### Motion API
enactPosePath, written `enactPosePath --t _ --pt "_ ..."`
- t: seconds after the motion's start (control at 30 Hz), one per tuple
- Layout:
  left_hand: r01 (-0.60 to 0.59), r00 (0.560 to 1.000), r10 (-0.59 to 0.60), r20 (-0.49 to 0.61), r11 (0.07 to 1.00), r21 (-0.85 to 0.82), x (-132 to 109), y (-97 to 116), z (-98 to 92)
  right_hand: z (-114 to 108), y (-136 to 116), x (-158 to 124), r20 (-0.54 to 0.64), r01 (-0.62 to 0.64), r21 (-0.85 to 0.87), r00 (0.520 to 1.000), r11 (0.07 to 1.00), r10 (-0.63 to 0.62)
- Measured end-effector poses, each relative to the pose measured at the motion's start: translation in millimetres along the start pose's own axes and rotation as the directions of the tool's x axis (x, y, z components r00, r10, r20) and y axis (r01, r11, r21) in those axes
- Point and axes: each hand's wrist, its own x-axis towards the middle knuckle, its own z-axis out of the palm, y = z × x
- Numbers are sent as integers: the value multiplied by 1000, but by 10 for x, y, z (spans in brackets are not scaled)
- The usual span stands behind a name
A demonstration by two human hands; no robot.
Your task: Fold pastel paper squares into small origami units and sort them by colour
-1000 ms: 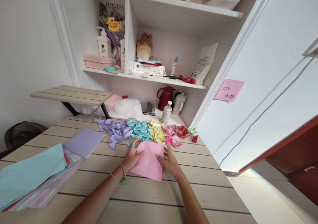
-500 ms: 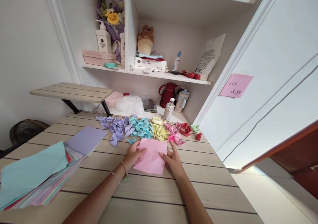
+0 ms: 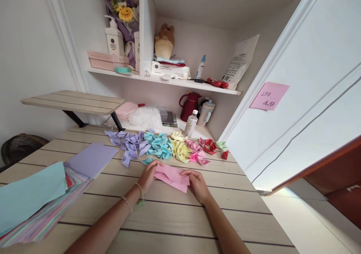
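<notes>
A sheet of pink paper is between my two hands, low over the table, its far half bent over toward me. My left hand pinches its left edge, and a bracelet with a green charm hangs at that wrist. On the other side, my right hand grips the right edge between thumb and fingers. Just beyond lie folded paper boats in colour groups: purple ones, blue ones, yellow ones, pink ones and red ones.
A thick stack of coloured paper lies at the left, with a purple sheet by it. Behind the boats stand a clear bottle, a red jug and a tumbler. A small raised shelf sits at the back left.
The pink paper lay flat and open; now its far edge is bent over toward me. Both hands still hold its sides. The view has shifted slightly.
</notes>
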Motion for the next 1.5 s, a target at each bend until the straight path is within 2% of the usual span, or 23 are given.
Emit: enactPosePath --t 0.1,0.23,0.4,0.5,0.6,0.67,0.8,0.87,1.03,1.1,1.2,1.3,1.4,1.5 --pt "30 999 -27 26 993 -110 -38 45 41 -12 -13 7 42 -22 85 999 996 19" --pt "15 1000 -16 21 1000 18 -64 55 75 -33 1 -7 102 -14 110 995 994 3" --pt "-55 998 59 -17 982 180 -37 12 80 -49 -26 -25 208 78 -36 976 996 -69" --pt "-37 999 43 -18 968 248 -40 4 94 -49 -71 -48 313 138 -142 946 980 -87" --pt "-59 995 77 -63 965 255 -69 6 119 -43 -87 -82 418 189 -201 904 961 -91" --pt "-56 994 76 -73 967 247 -88 -3 130 -42 -74 -100 439 218 -200 892 955 -112" --pt "-38 990 69 -121 970 239 -86 -59 124 -47 -34 -114 409 226 -219 905 949 -121" --pt "-51 985 79 -150 982 183 -72 -82 120 -44 -29 -117 409 244 -260 904 934 -122" --pt "-50 973 12 -229 986 -162 -58 -34 164 -13 -72 -132 321 274 -334 933 902 -165" --pt "-28 986 -8 -167 977 -212 -67 -5 190 4 -93 -149 302 309 -402 933 862 -193" --pt "4 999 -7 -32 996 -91 -84 -5 214 26 -103 -187 410 429 -474 880 769 -238" --pt "-10 999 13 -50 999 47 -93 -37 219 34 -91 -223 521 527 -495 816 691 -249" --pt "5 1000 -3 -30 998 62 -107 -52 226 35 -81 -238 494 492 -497 838 715 -232" --pt "48 995 -58 84 992 116 -136 -59 230 44 -87 -234 516 455 -417 831 787 -207"
